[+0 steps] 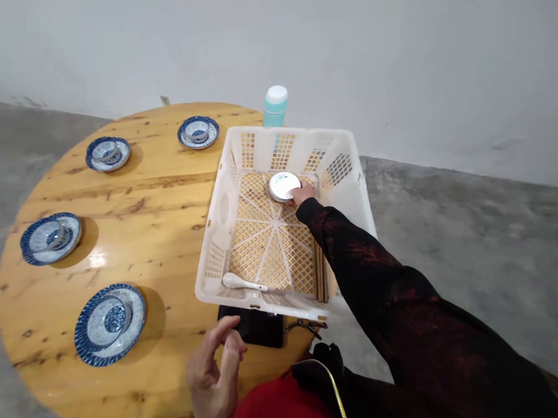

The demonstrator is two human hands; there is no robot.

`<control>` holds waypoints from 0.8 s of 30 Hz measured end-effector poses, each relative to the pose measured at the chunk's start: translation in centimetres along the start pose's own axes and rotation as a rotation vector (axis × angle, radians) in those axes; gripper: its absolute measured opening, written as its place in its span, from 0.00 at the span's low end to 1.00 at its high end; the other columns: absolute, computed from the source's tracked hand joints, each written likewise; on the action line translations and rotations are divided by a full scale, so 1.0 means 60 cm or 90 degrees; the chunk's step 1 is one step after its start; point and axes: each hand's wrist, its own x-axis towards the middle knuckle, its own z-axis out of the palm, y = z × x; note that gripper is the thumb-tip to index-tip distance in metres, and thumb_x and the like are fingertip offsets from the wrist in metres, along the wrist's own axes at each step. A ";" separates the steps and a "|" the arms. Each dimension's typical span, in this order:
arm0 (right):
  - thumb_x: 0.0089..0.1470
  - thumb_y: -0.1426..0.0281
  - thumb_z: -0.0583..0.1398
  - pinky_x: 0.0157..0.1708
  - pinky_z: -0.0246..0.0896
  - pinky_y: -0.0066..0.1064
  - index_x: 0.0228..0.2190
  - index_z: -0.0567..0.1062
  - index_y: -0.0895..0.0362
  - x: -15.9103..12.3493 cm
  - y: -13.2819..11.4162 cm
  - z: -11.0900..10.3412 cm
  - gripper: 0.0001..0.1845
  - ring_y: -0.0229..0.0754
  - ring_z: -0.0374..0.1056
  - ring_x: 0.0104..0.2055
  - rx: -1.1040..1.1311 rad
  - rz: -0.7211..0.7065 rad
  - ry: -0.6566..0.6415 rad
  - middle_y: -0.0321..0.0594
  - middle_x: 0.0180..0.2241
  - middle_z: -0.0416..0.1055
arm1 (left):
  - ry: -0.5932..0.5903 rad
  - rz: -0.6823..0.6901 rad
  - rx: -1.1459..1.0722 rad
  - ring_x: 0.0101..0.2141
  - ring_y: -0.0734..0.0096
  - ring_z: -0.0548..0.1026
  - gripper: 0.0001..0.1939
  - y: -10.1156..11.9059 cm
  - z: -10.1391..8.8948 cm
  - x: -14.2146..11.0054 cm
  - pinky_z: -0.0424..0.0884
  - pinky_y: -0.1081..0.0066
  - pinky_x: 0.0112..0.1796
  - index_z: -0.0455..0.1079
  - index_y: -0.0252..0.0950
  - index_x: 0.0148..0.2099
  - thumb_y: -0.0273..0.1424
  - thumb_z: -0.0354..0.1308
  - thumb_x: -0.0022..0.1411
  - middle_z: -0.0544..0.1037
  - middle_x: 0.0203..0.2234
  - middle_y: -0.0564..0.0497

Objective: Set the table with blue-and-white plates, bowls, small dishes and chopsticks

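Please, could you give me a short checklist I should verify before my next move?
1. Right hand on the stacked white dishes: ok, at their rim.
2. Firm grip there: cannot tell.
3. Left hand free: ok, holding nothing.
4. White spoon inside the plastic basket: ok, lying near the front wall.
5. All chopsticks visible: not ok, the right sleeve hides part of them.
6. Nearest blue-and-white bowl on its plate: ok.

A white-capped turquoise bottle point(275, 110) is standing on the surface point(165, 200), before a pale wall point(392, 50). Nearer, keys point(307, 324) are lying beside a flat black object point(264, 331). Grey floor point(460, 229) is showing.
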 end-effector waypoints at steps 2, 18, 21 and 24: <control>0.42 0.84 0.58 0.21 0.71 0.29 0.54 0.71 0.64 -0.025 -0.002 0.013 0.34 0.37 0.68 0.24 -0.006 0.019 -0.028 0.41 0.32 0.75 | -0.014 0.042 0.006 0.22 0.77 0.73 0.11 0.011 0.000 0.017 0.71 0.78 0.27 0.78 0.37 0.48 0.31 0.55 0.69 0.75 0.21 0.56; 0.39 0.74 0.65 0.24 0.68 0.32 0.40 0.77 0.59 -0.260 -0.097 -0.047 0.21 0.39 0.68 0.25 0.034 -0.078 -0.364 0.38 0.29 0.75 | -0.125 -0.146 -0.087 0.49 0.54 0.78 0.32 0.029 0.110 0.216 0.74 0.56 0.51 0.55 0.32 0.69 0.43 0.52 0.71 0.72 0.57 0.33; 0.38 0.69 0.67 0.28 0.69 0.36 0.43 0.78 0.58 -0.311 -0.113 -0.071 0.25 0.44 0.70 0.31 0.024 -0.131 -0.417 0.40 0.34 0.77 | -0.161 -0.170 -0.180 0.48 0.53 0.78 0.33 0.038 0.113 0.216 0.77 0.59 0.47 0.54 0.32 0.70 0.46 0.49 0.72 0.73 0.55 0.35; 0.38 0.67 0.67 0.31 0.69 0.36 0.45 0.78 0.57 -0.357 -0.119 -0.088 0.28 0.47 0.72 0.34 -0.010 -0.166 -0.459 0.41 0.37 0.77 | -0.175 -0.155 -0.197 0.48 0.56 0.77 0.29 0.042 0.109 0.197 0.79 0.64 0.43 0.58 0.34 0.68 0.45 0.47 0.73 0.72 0.57 0.37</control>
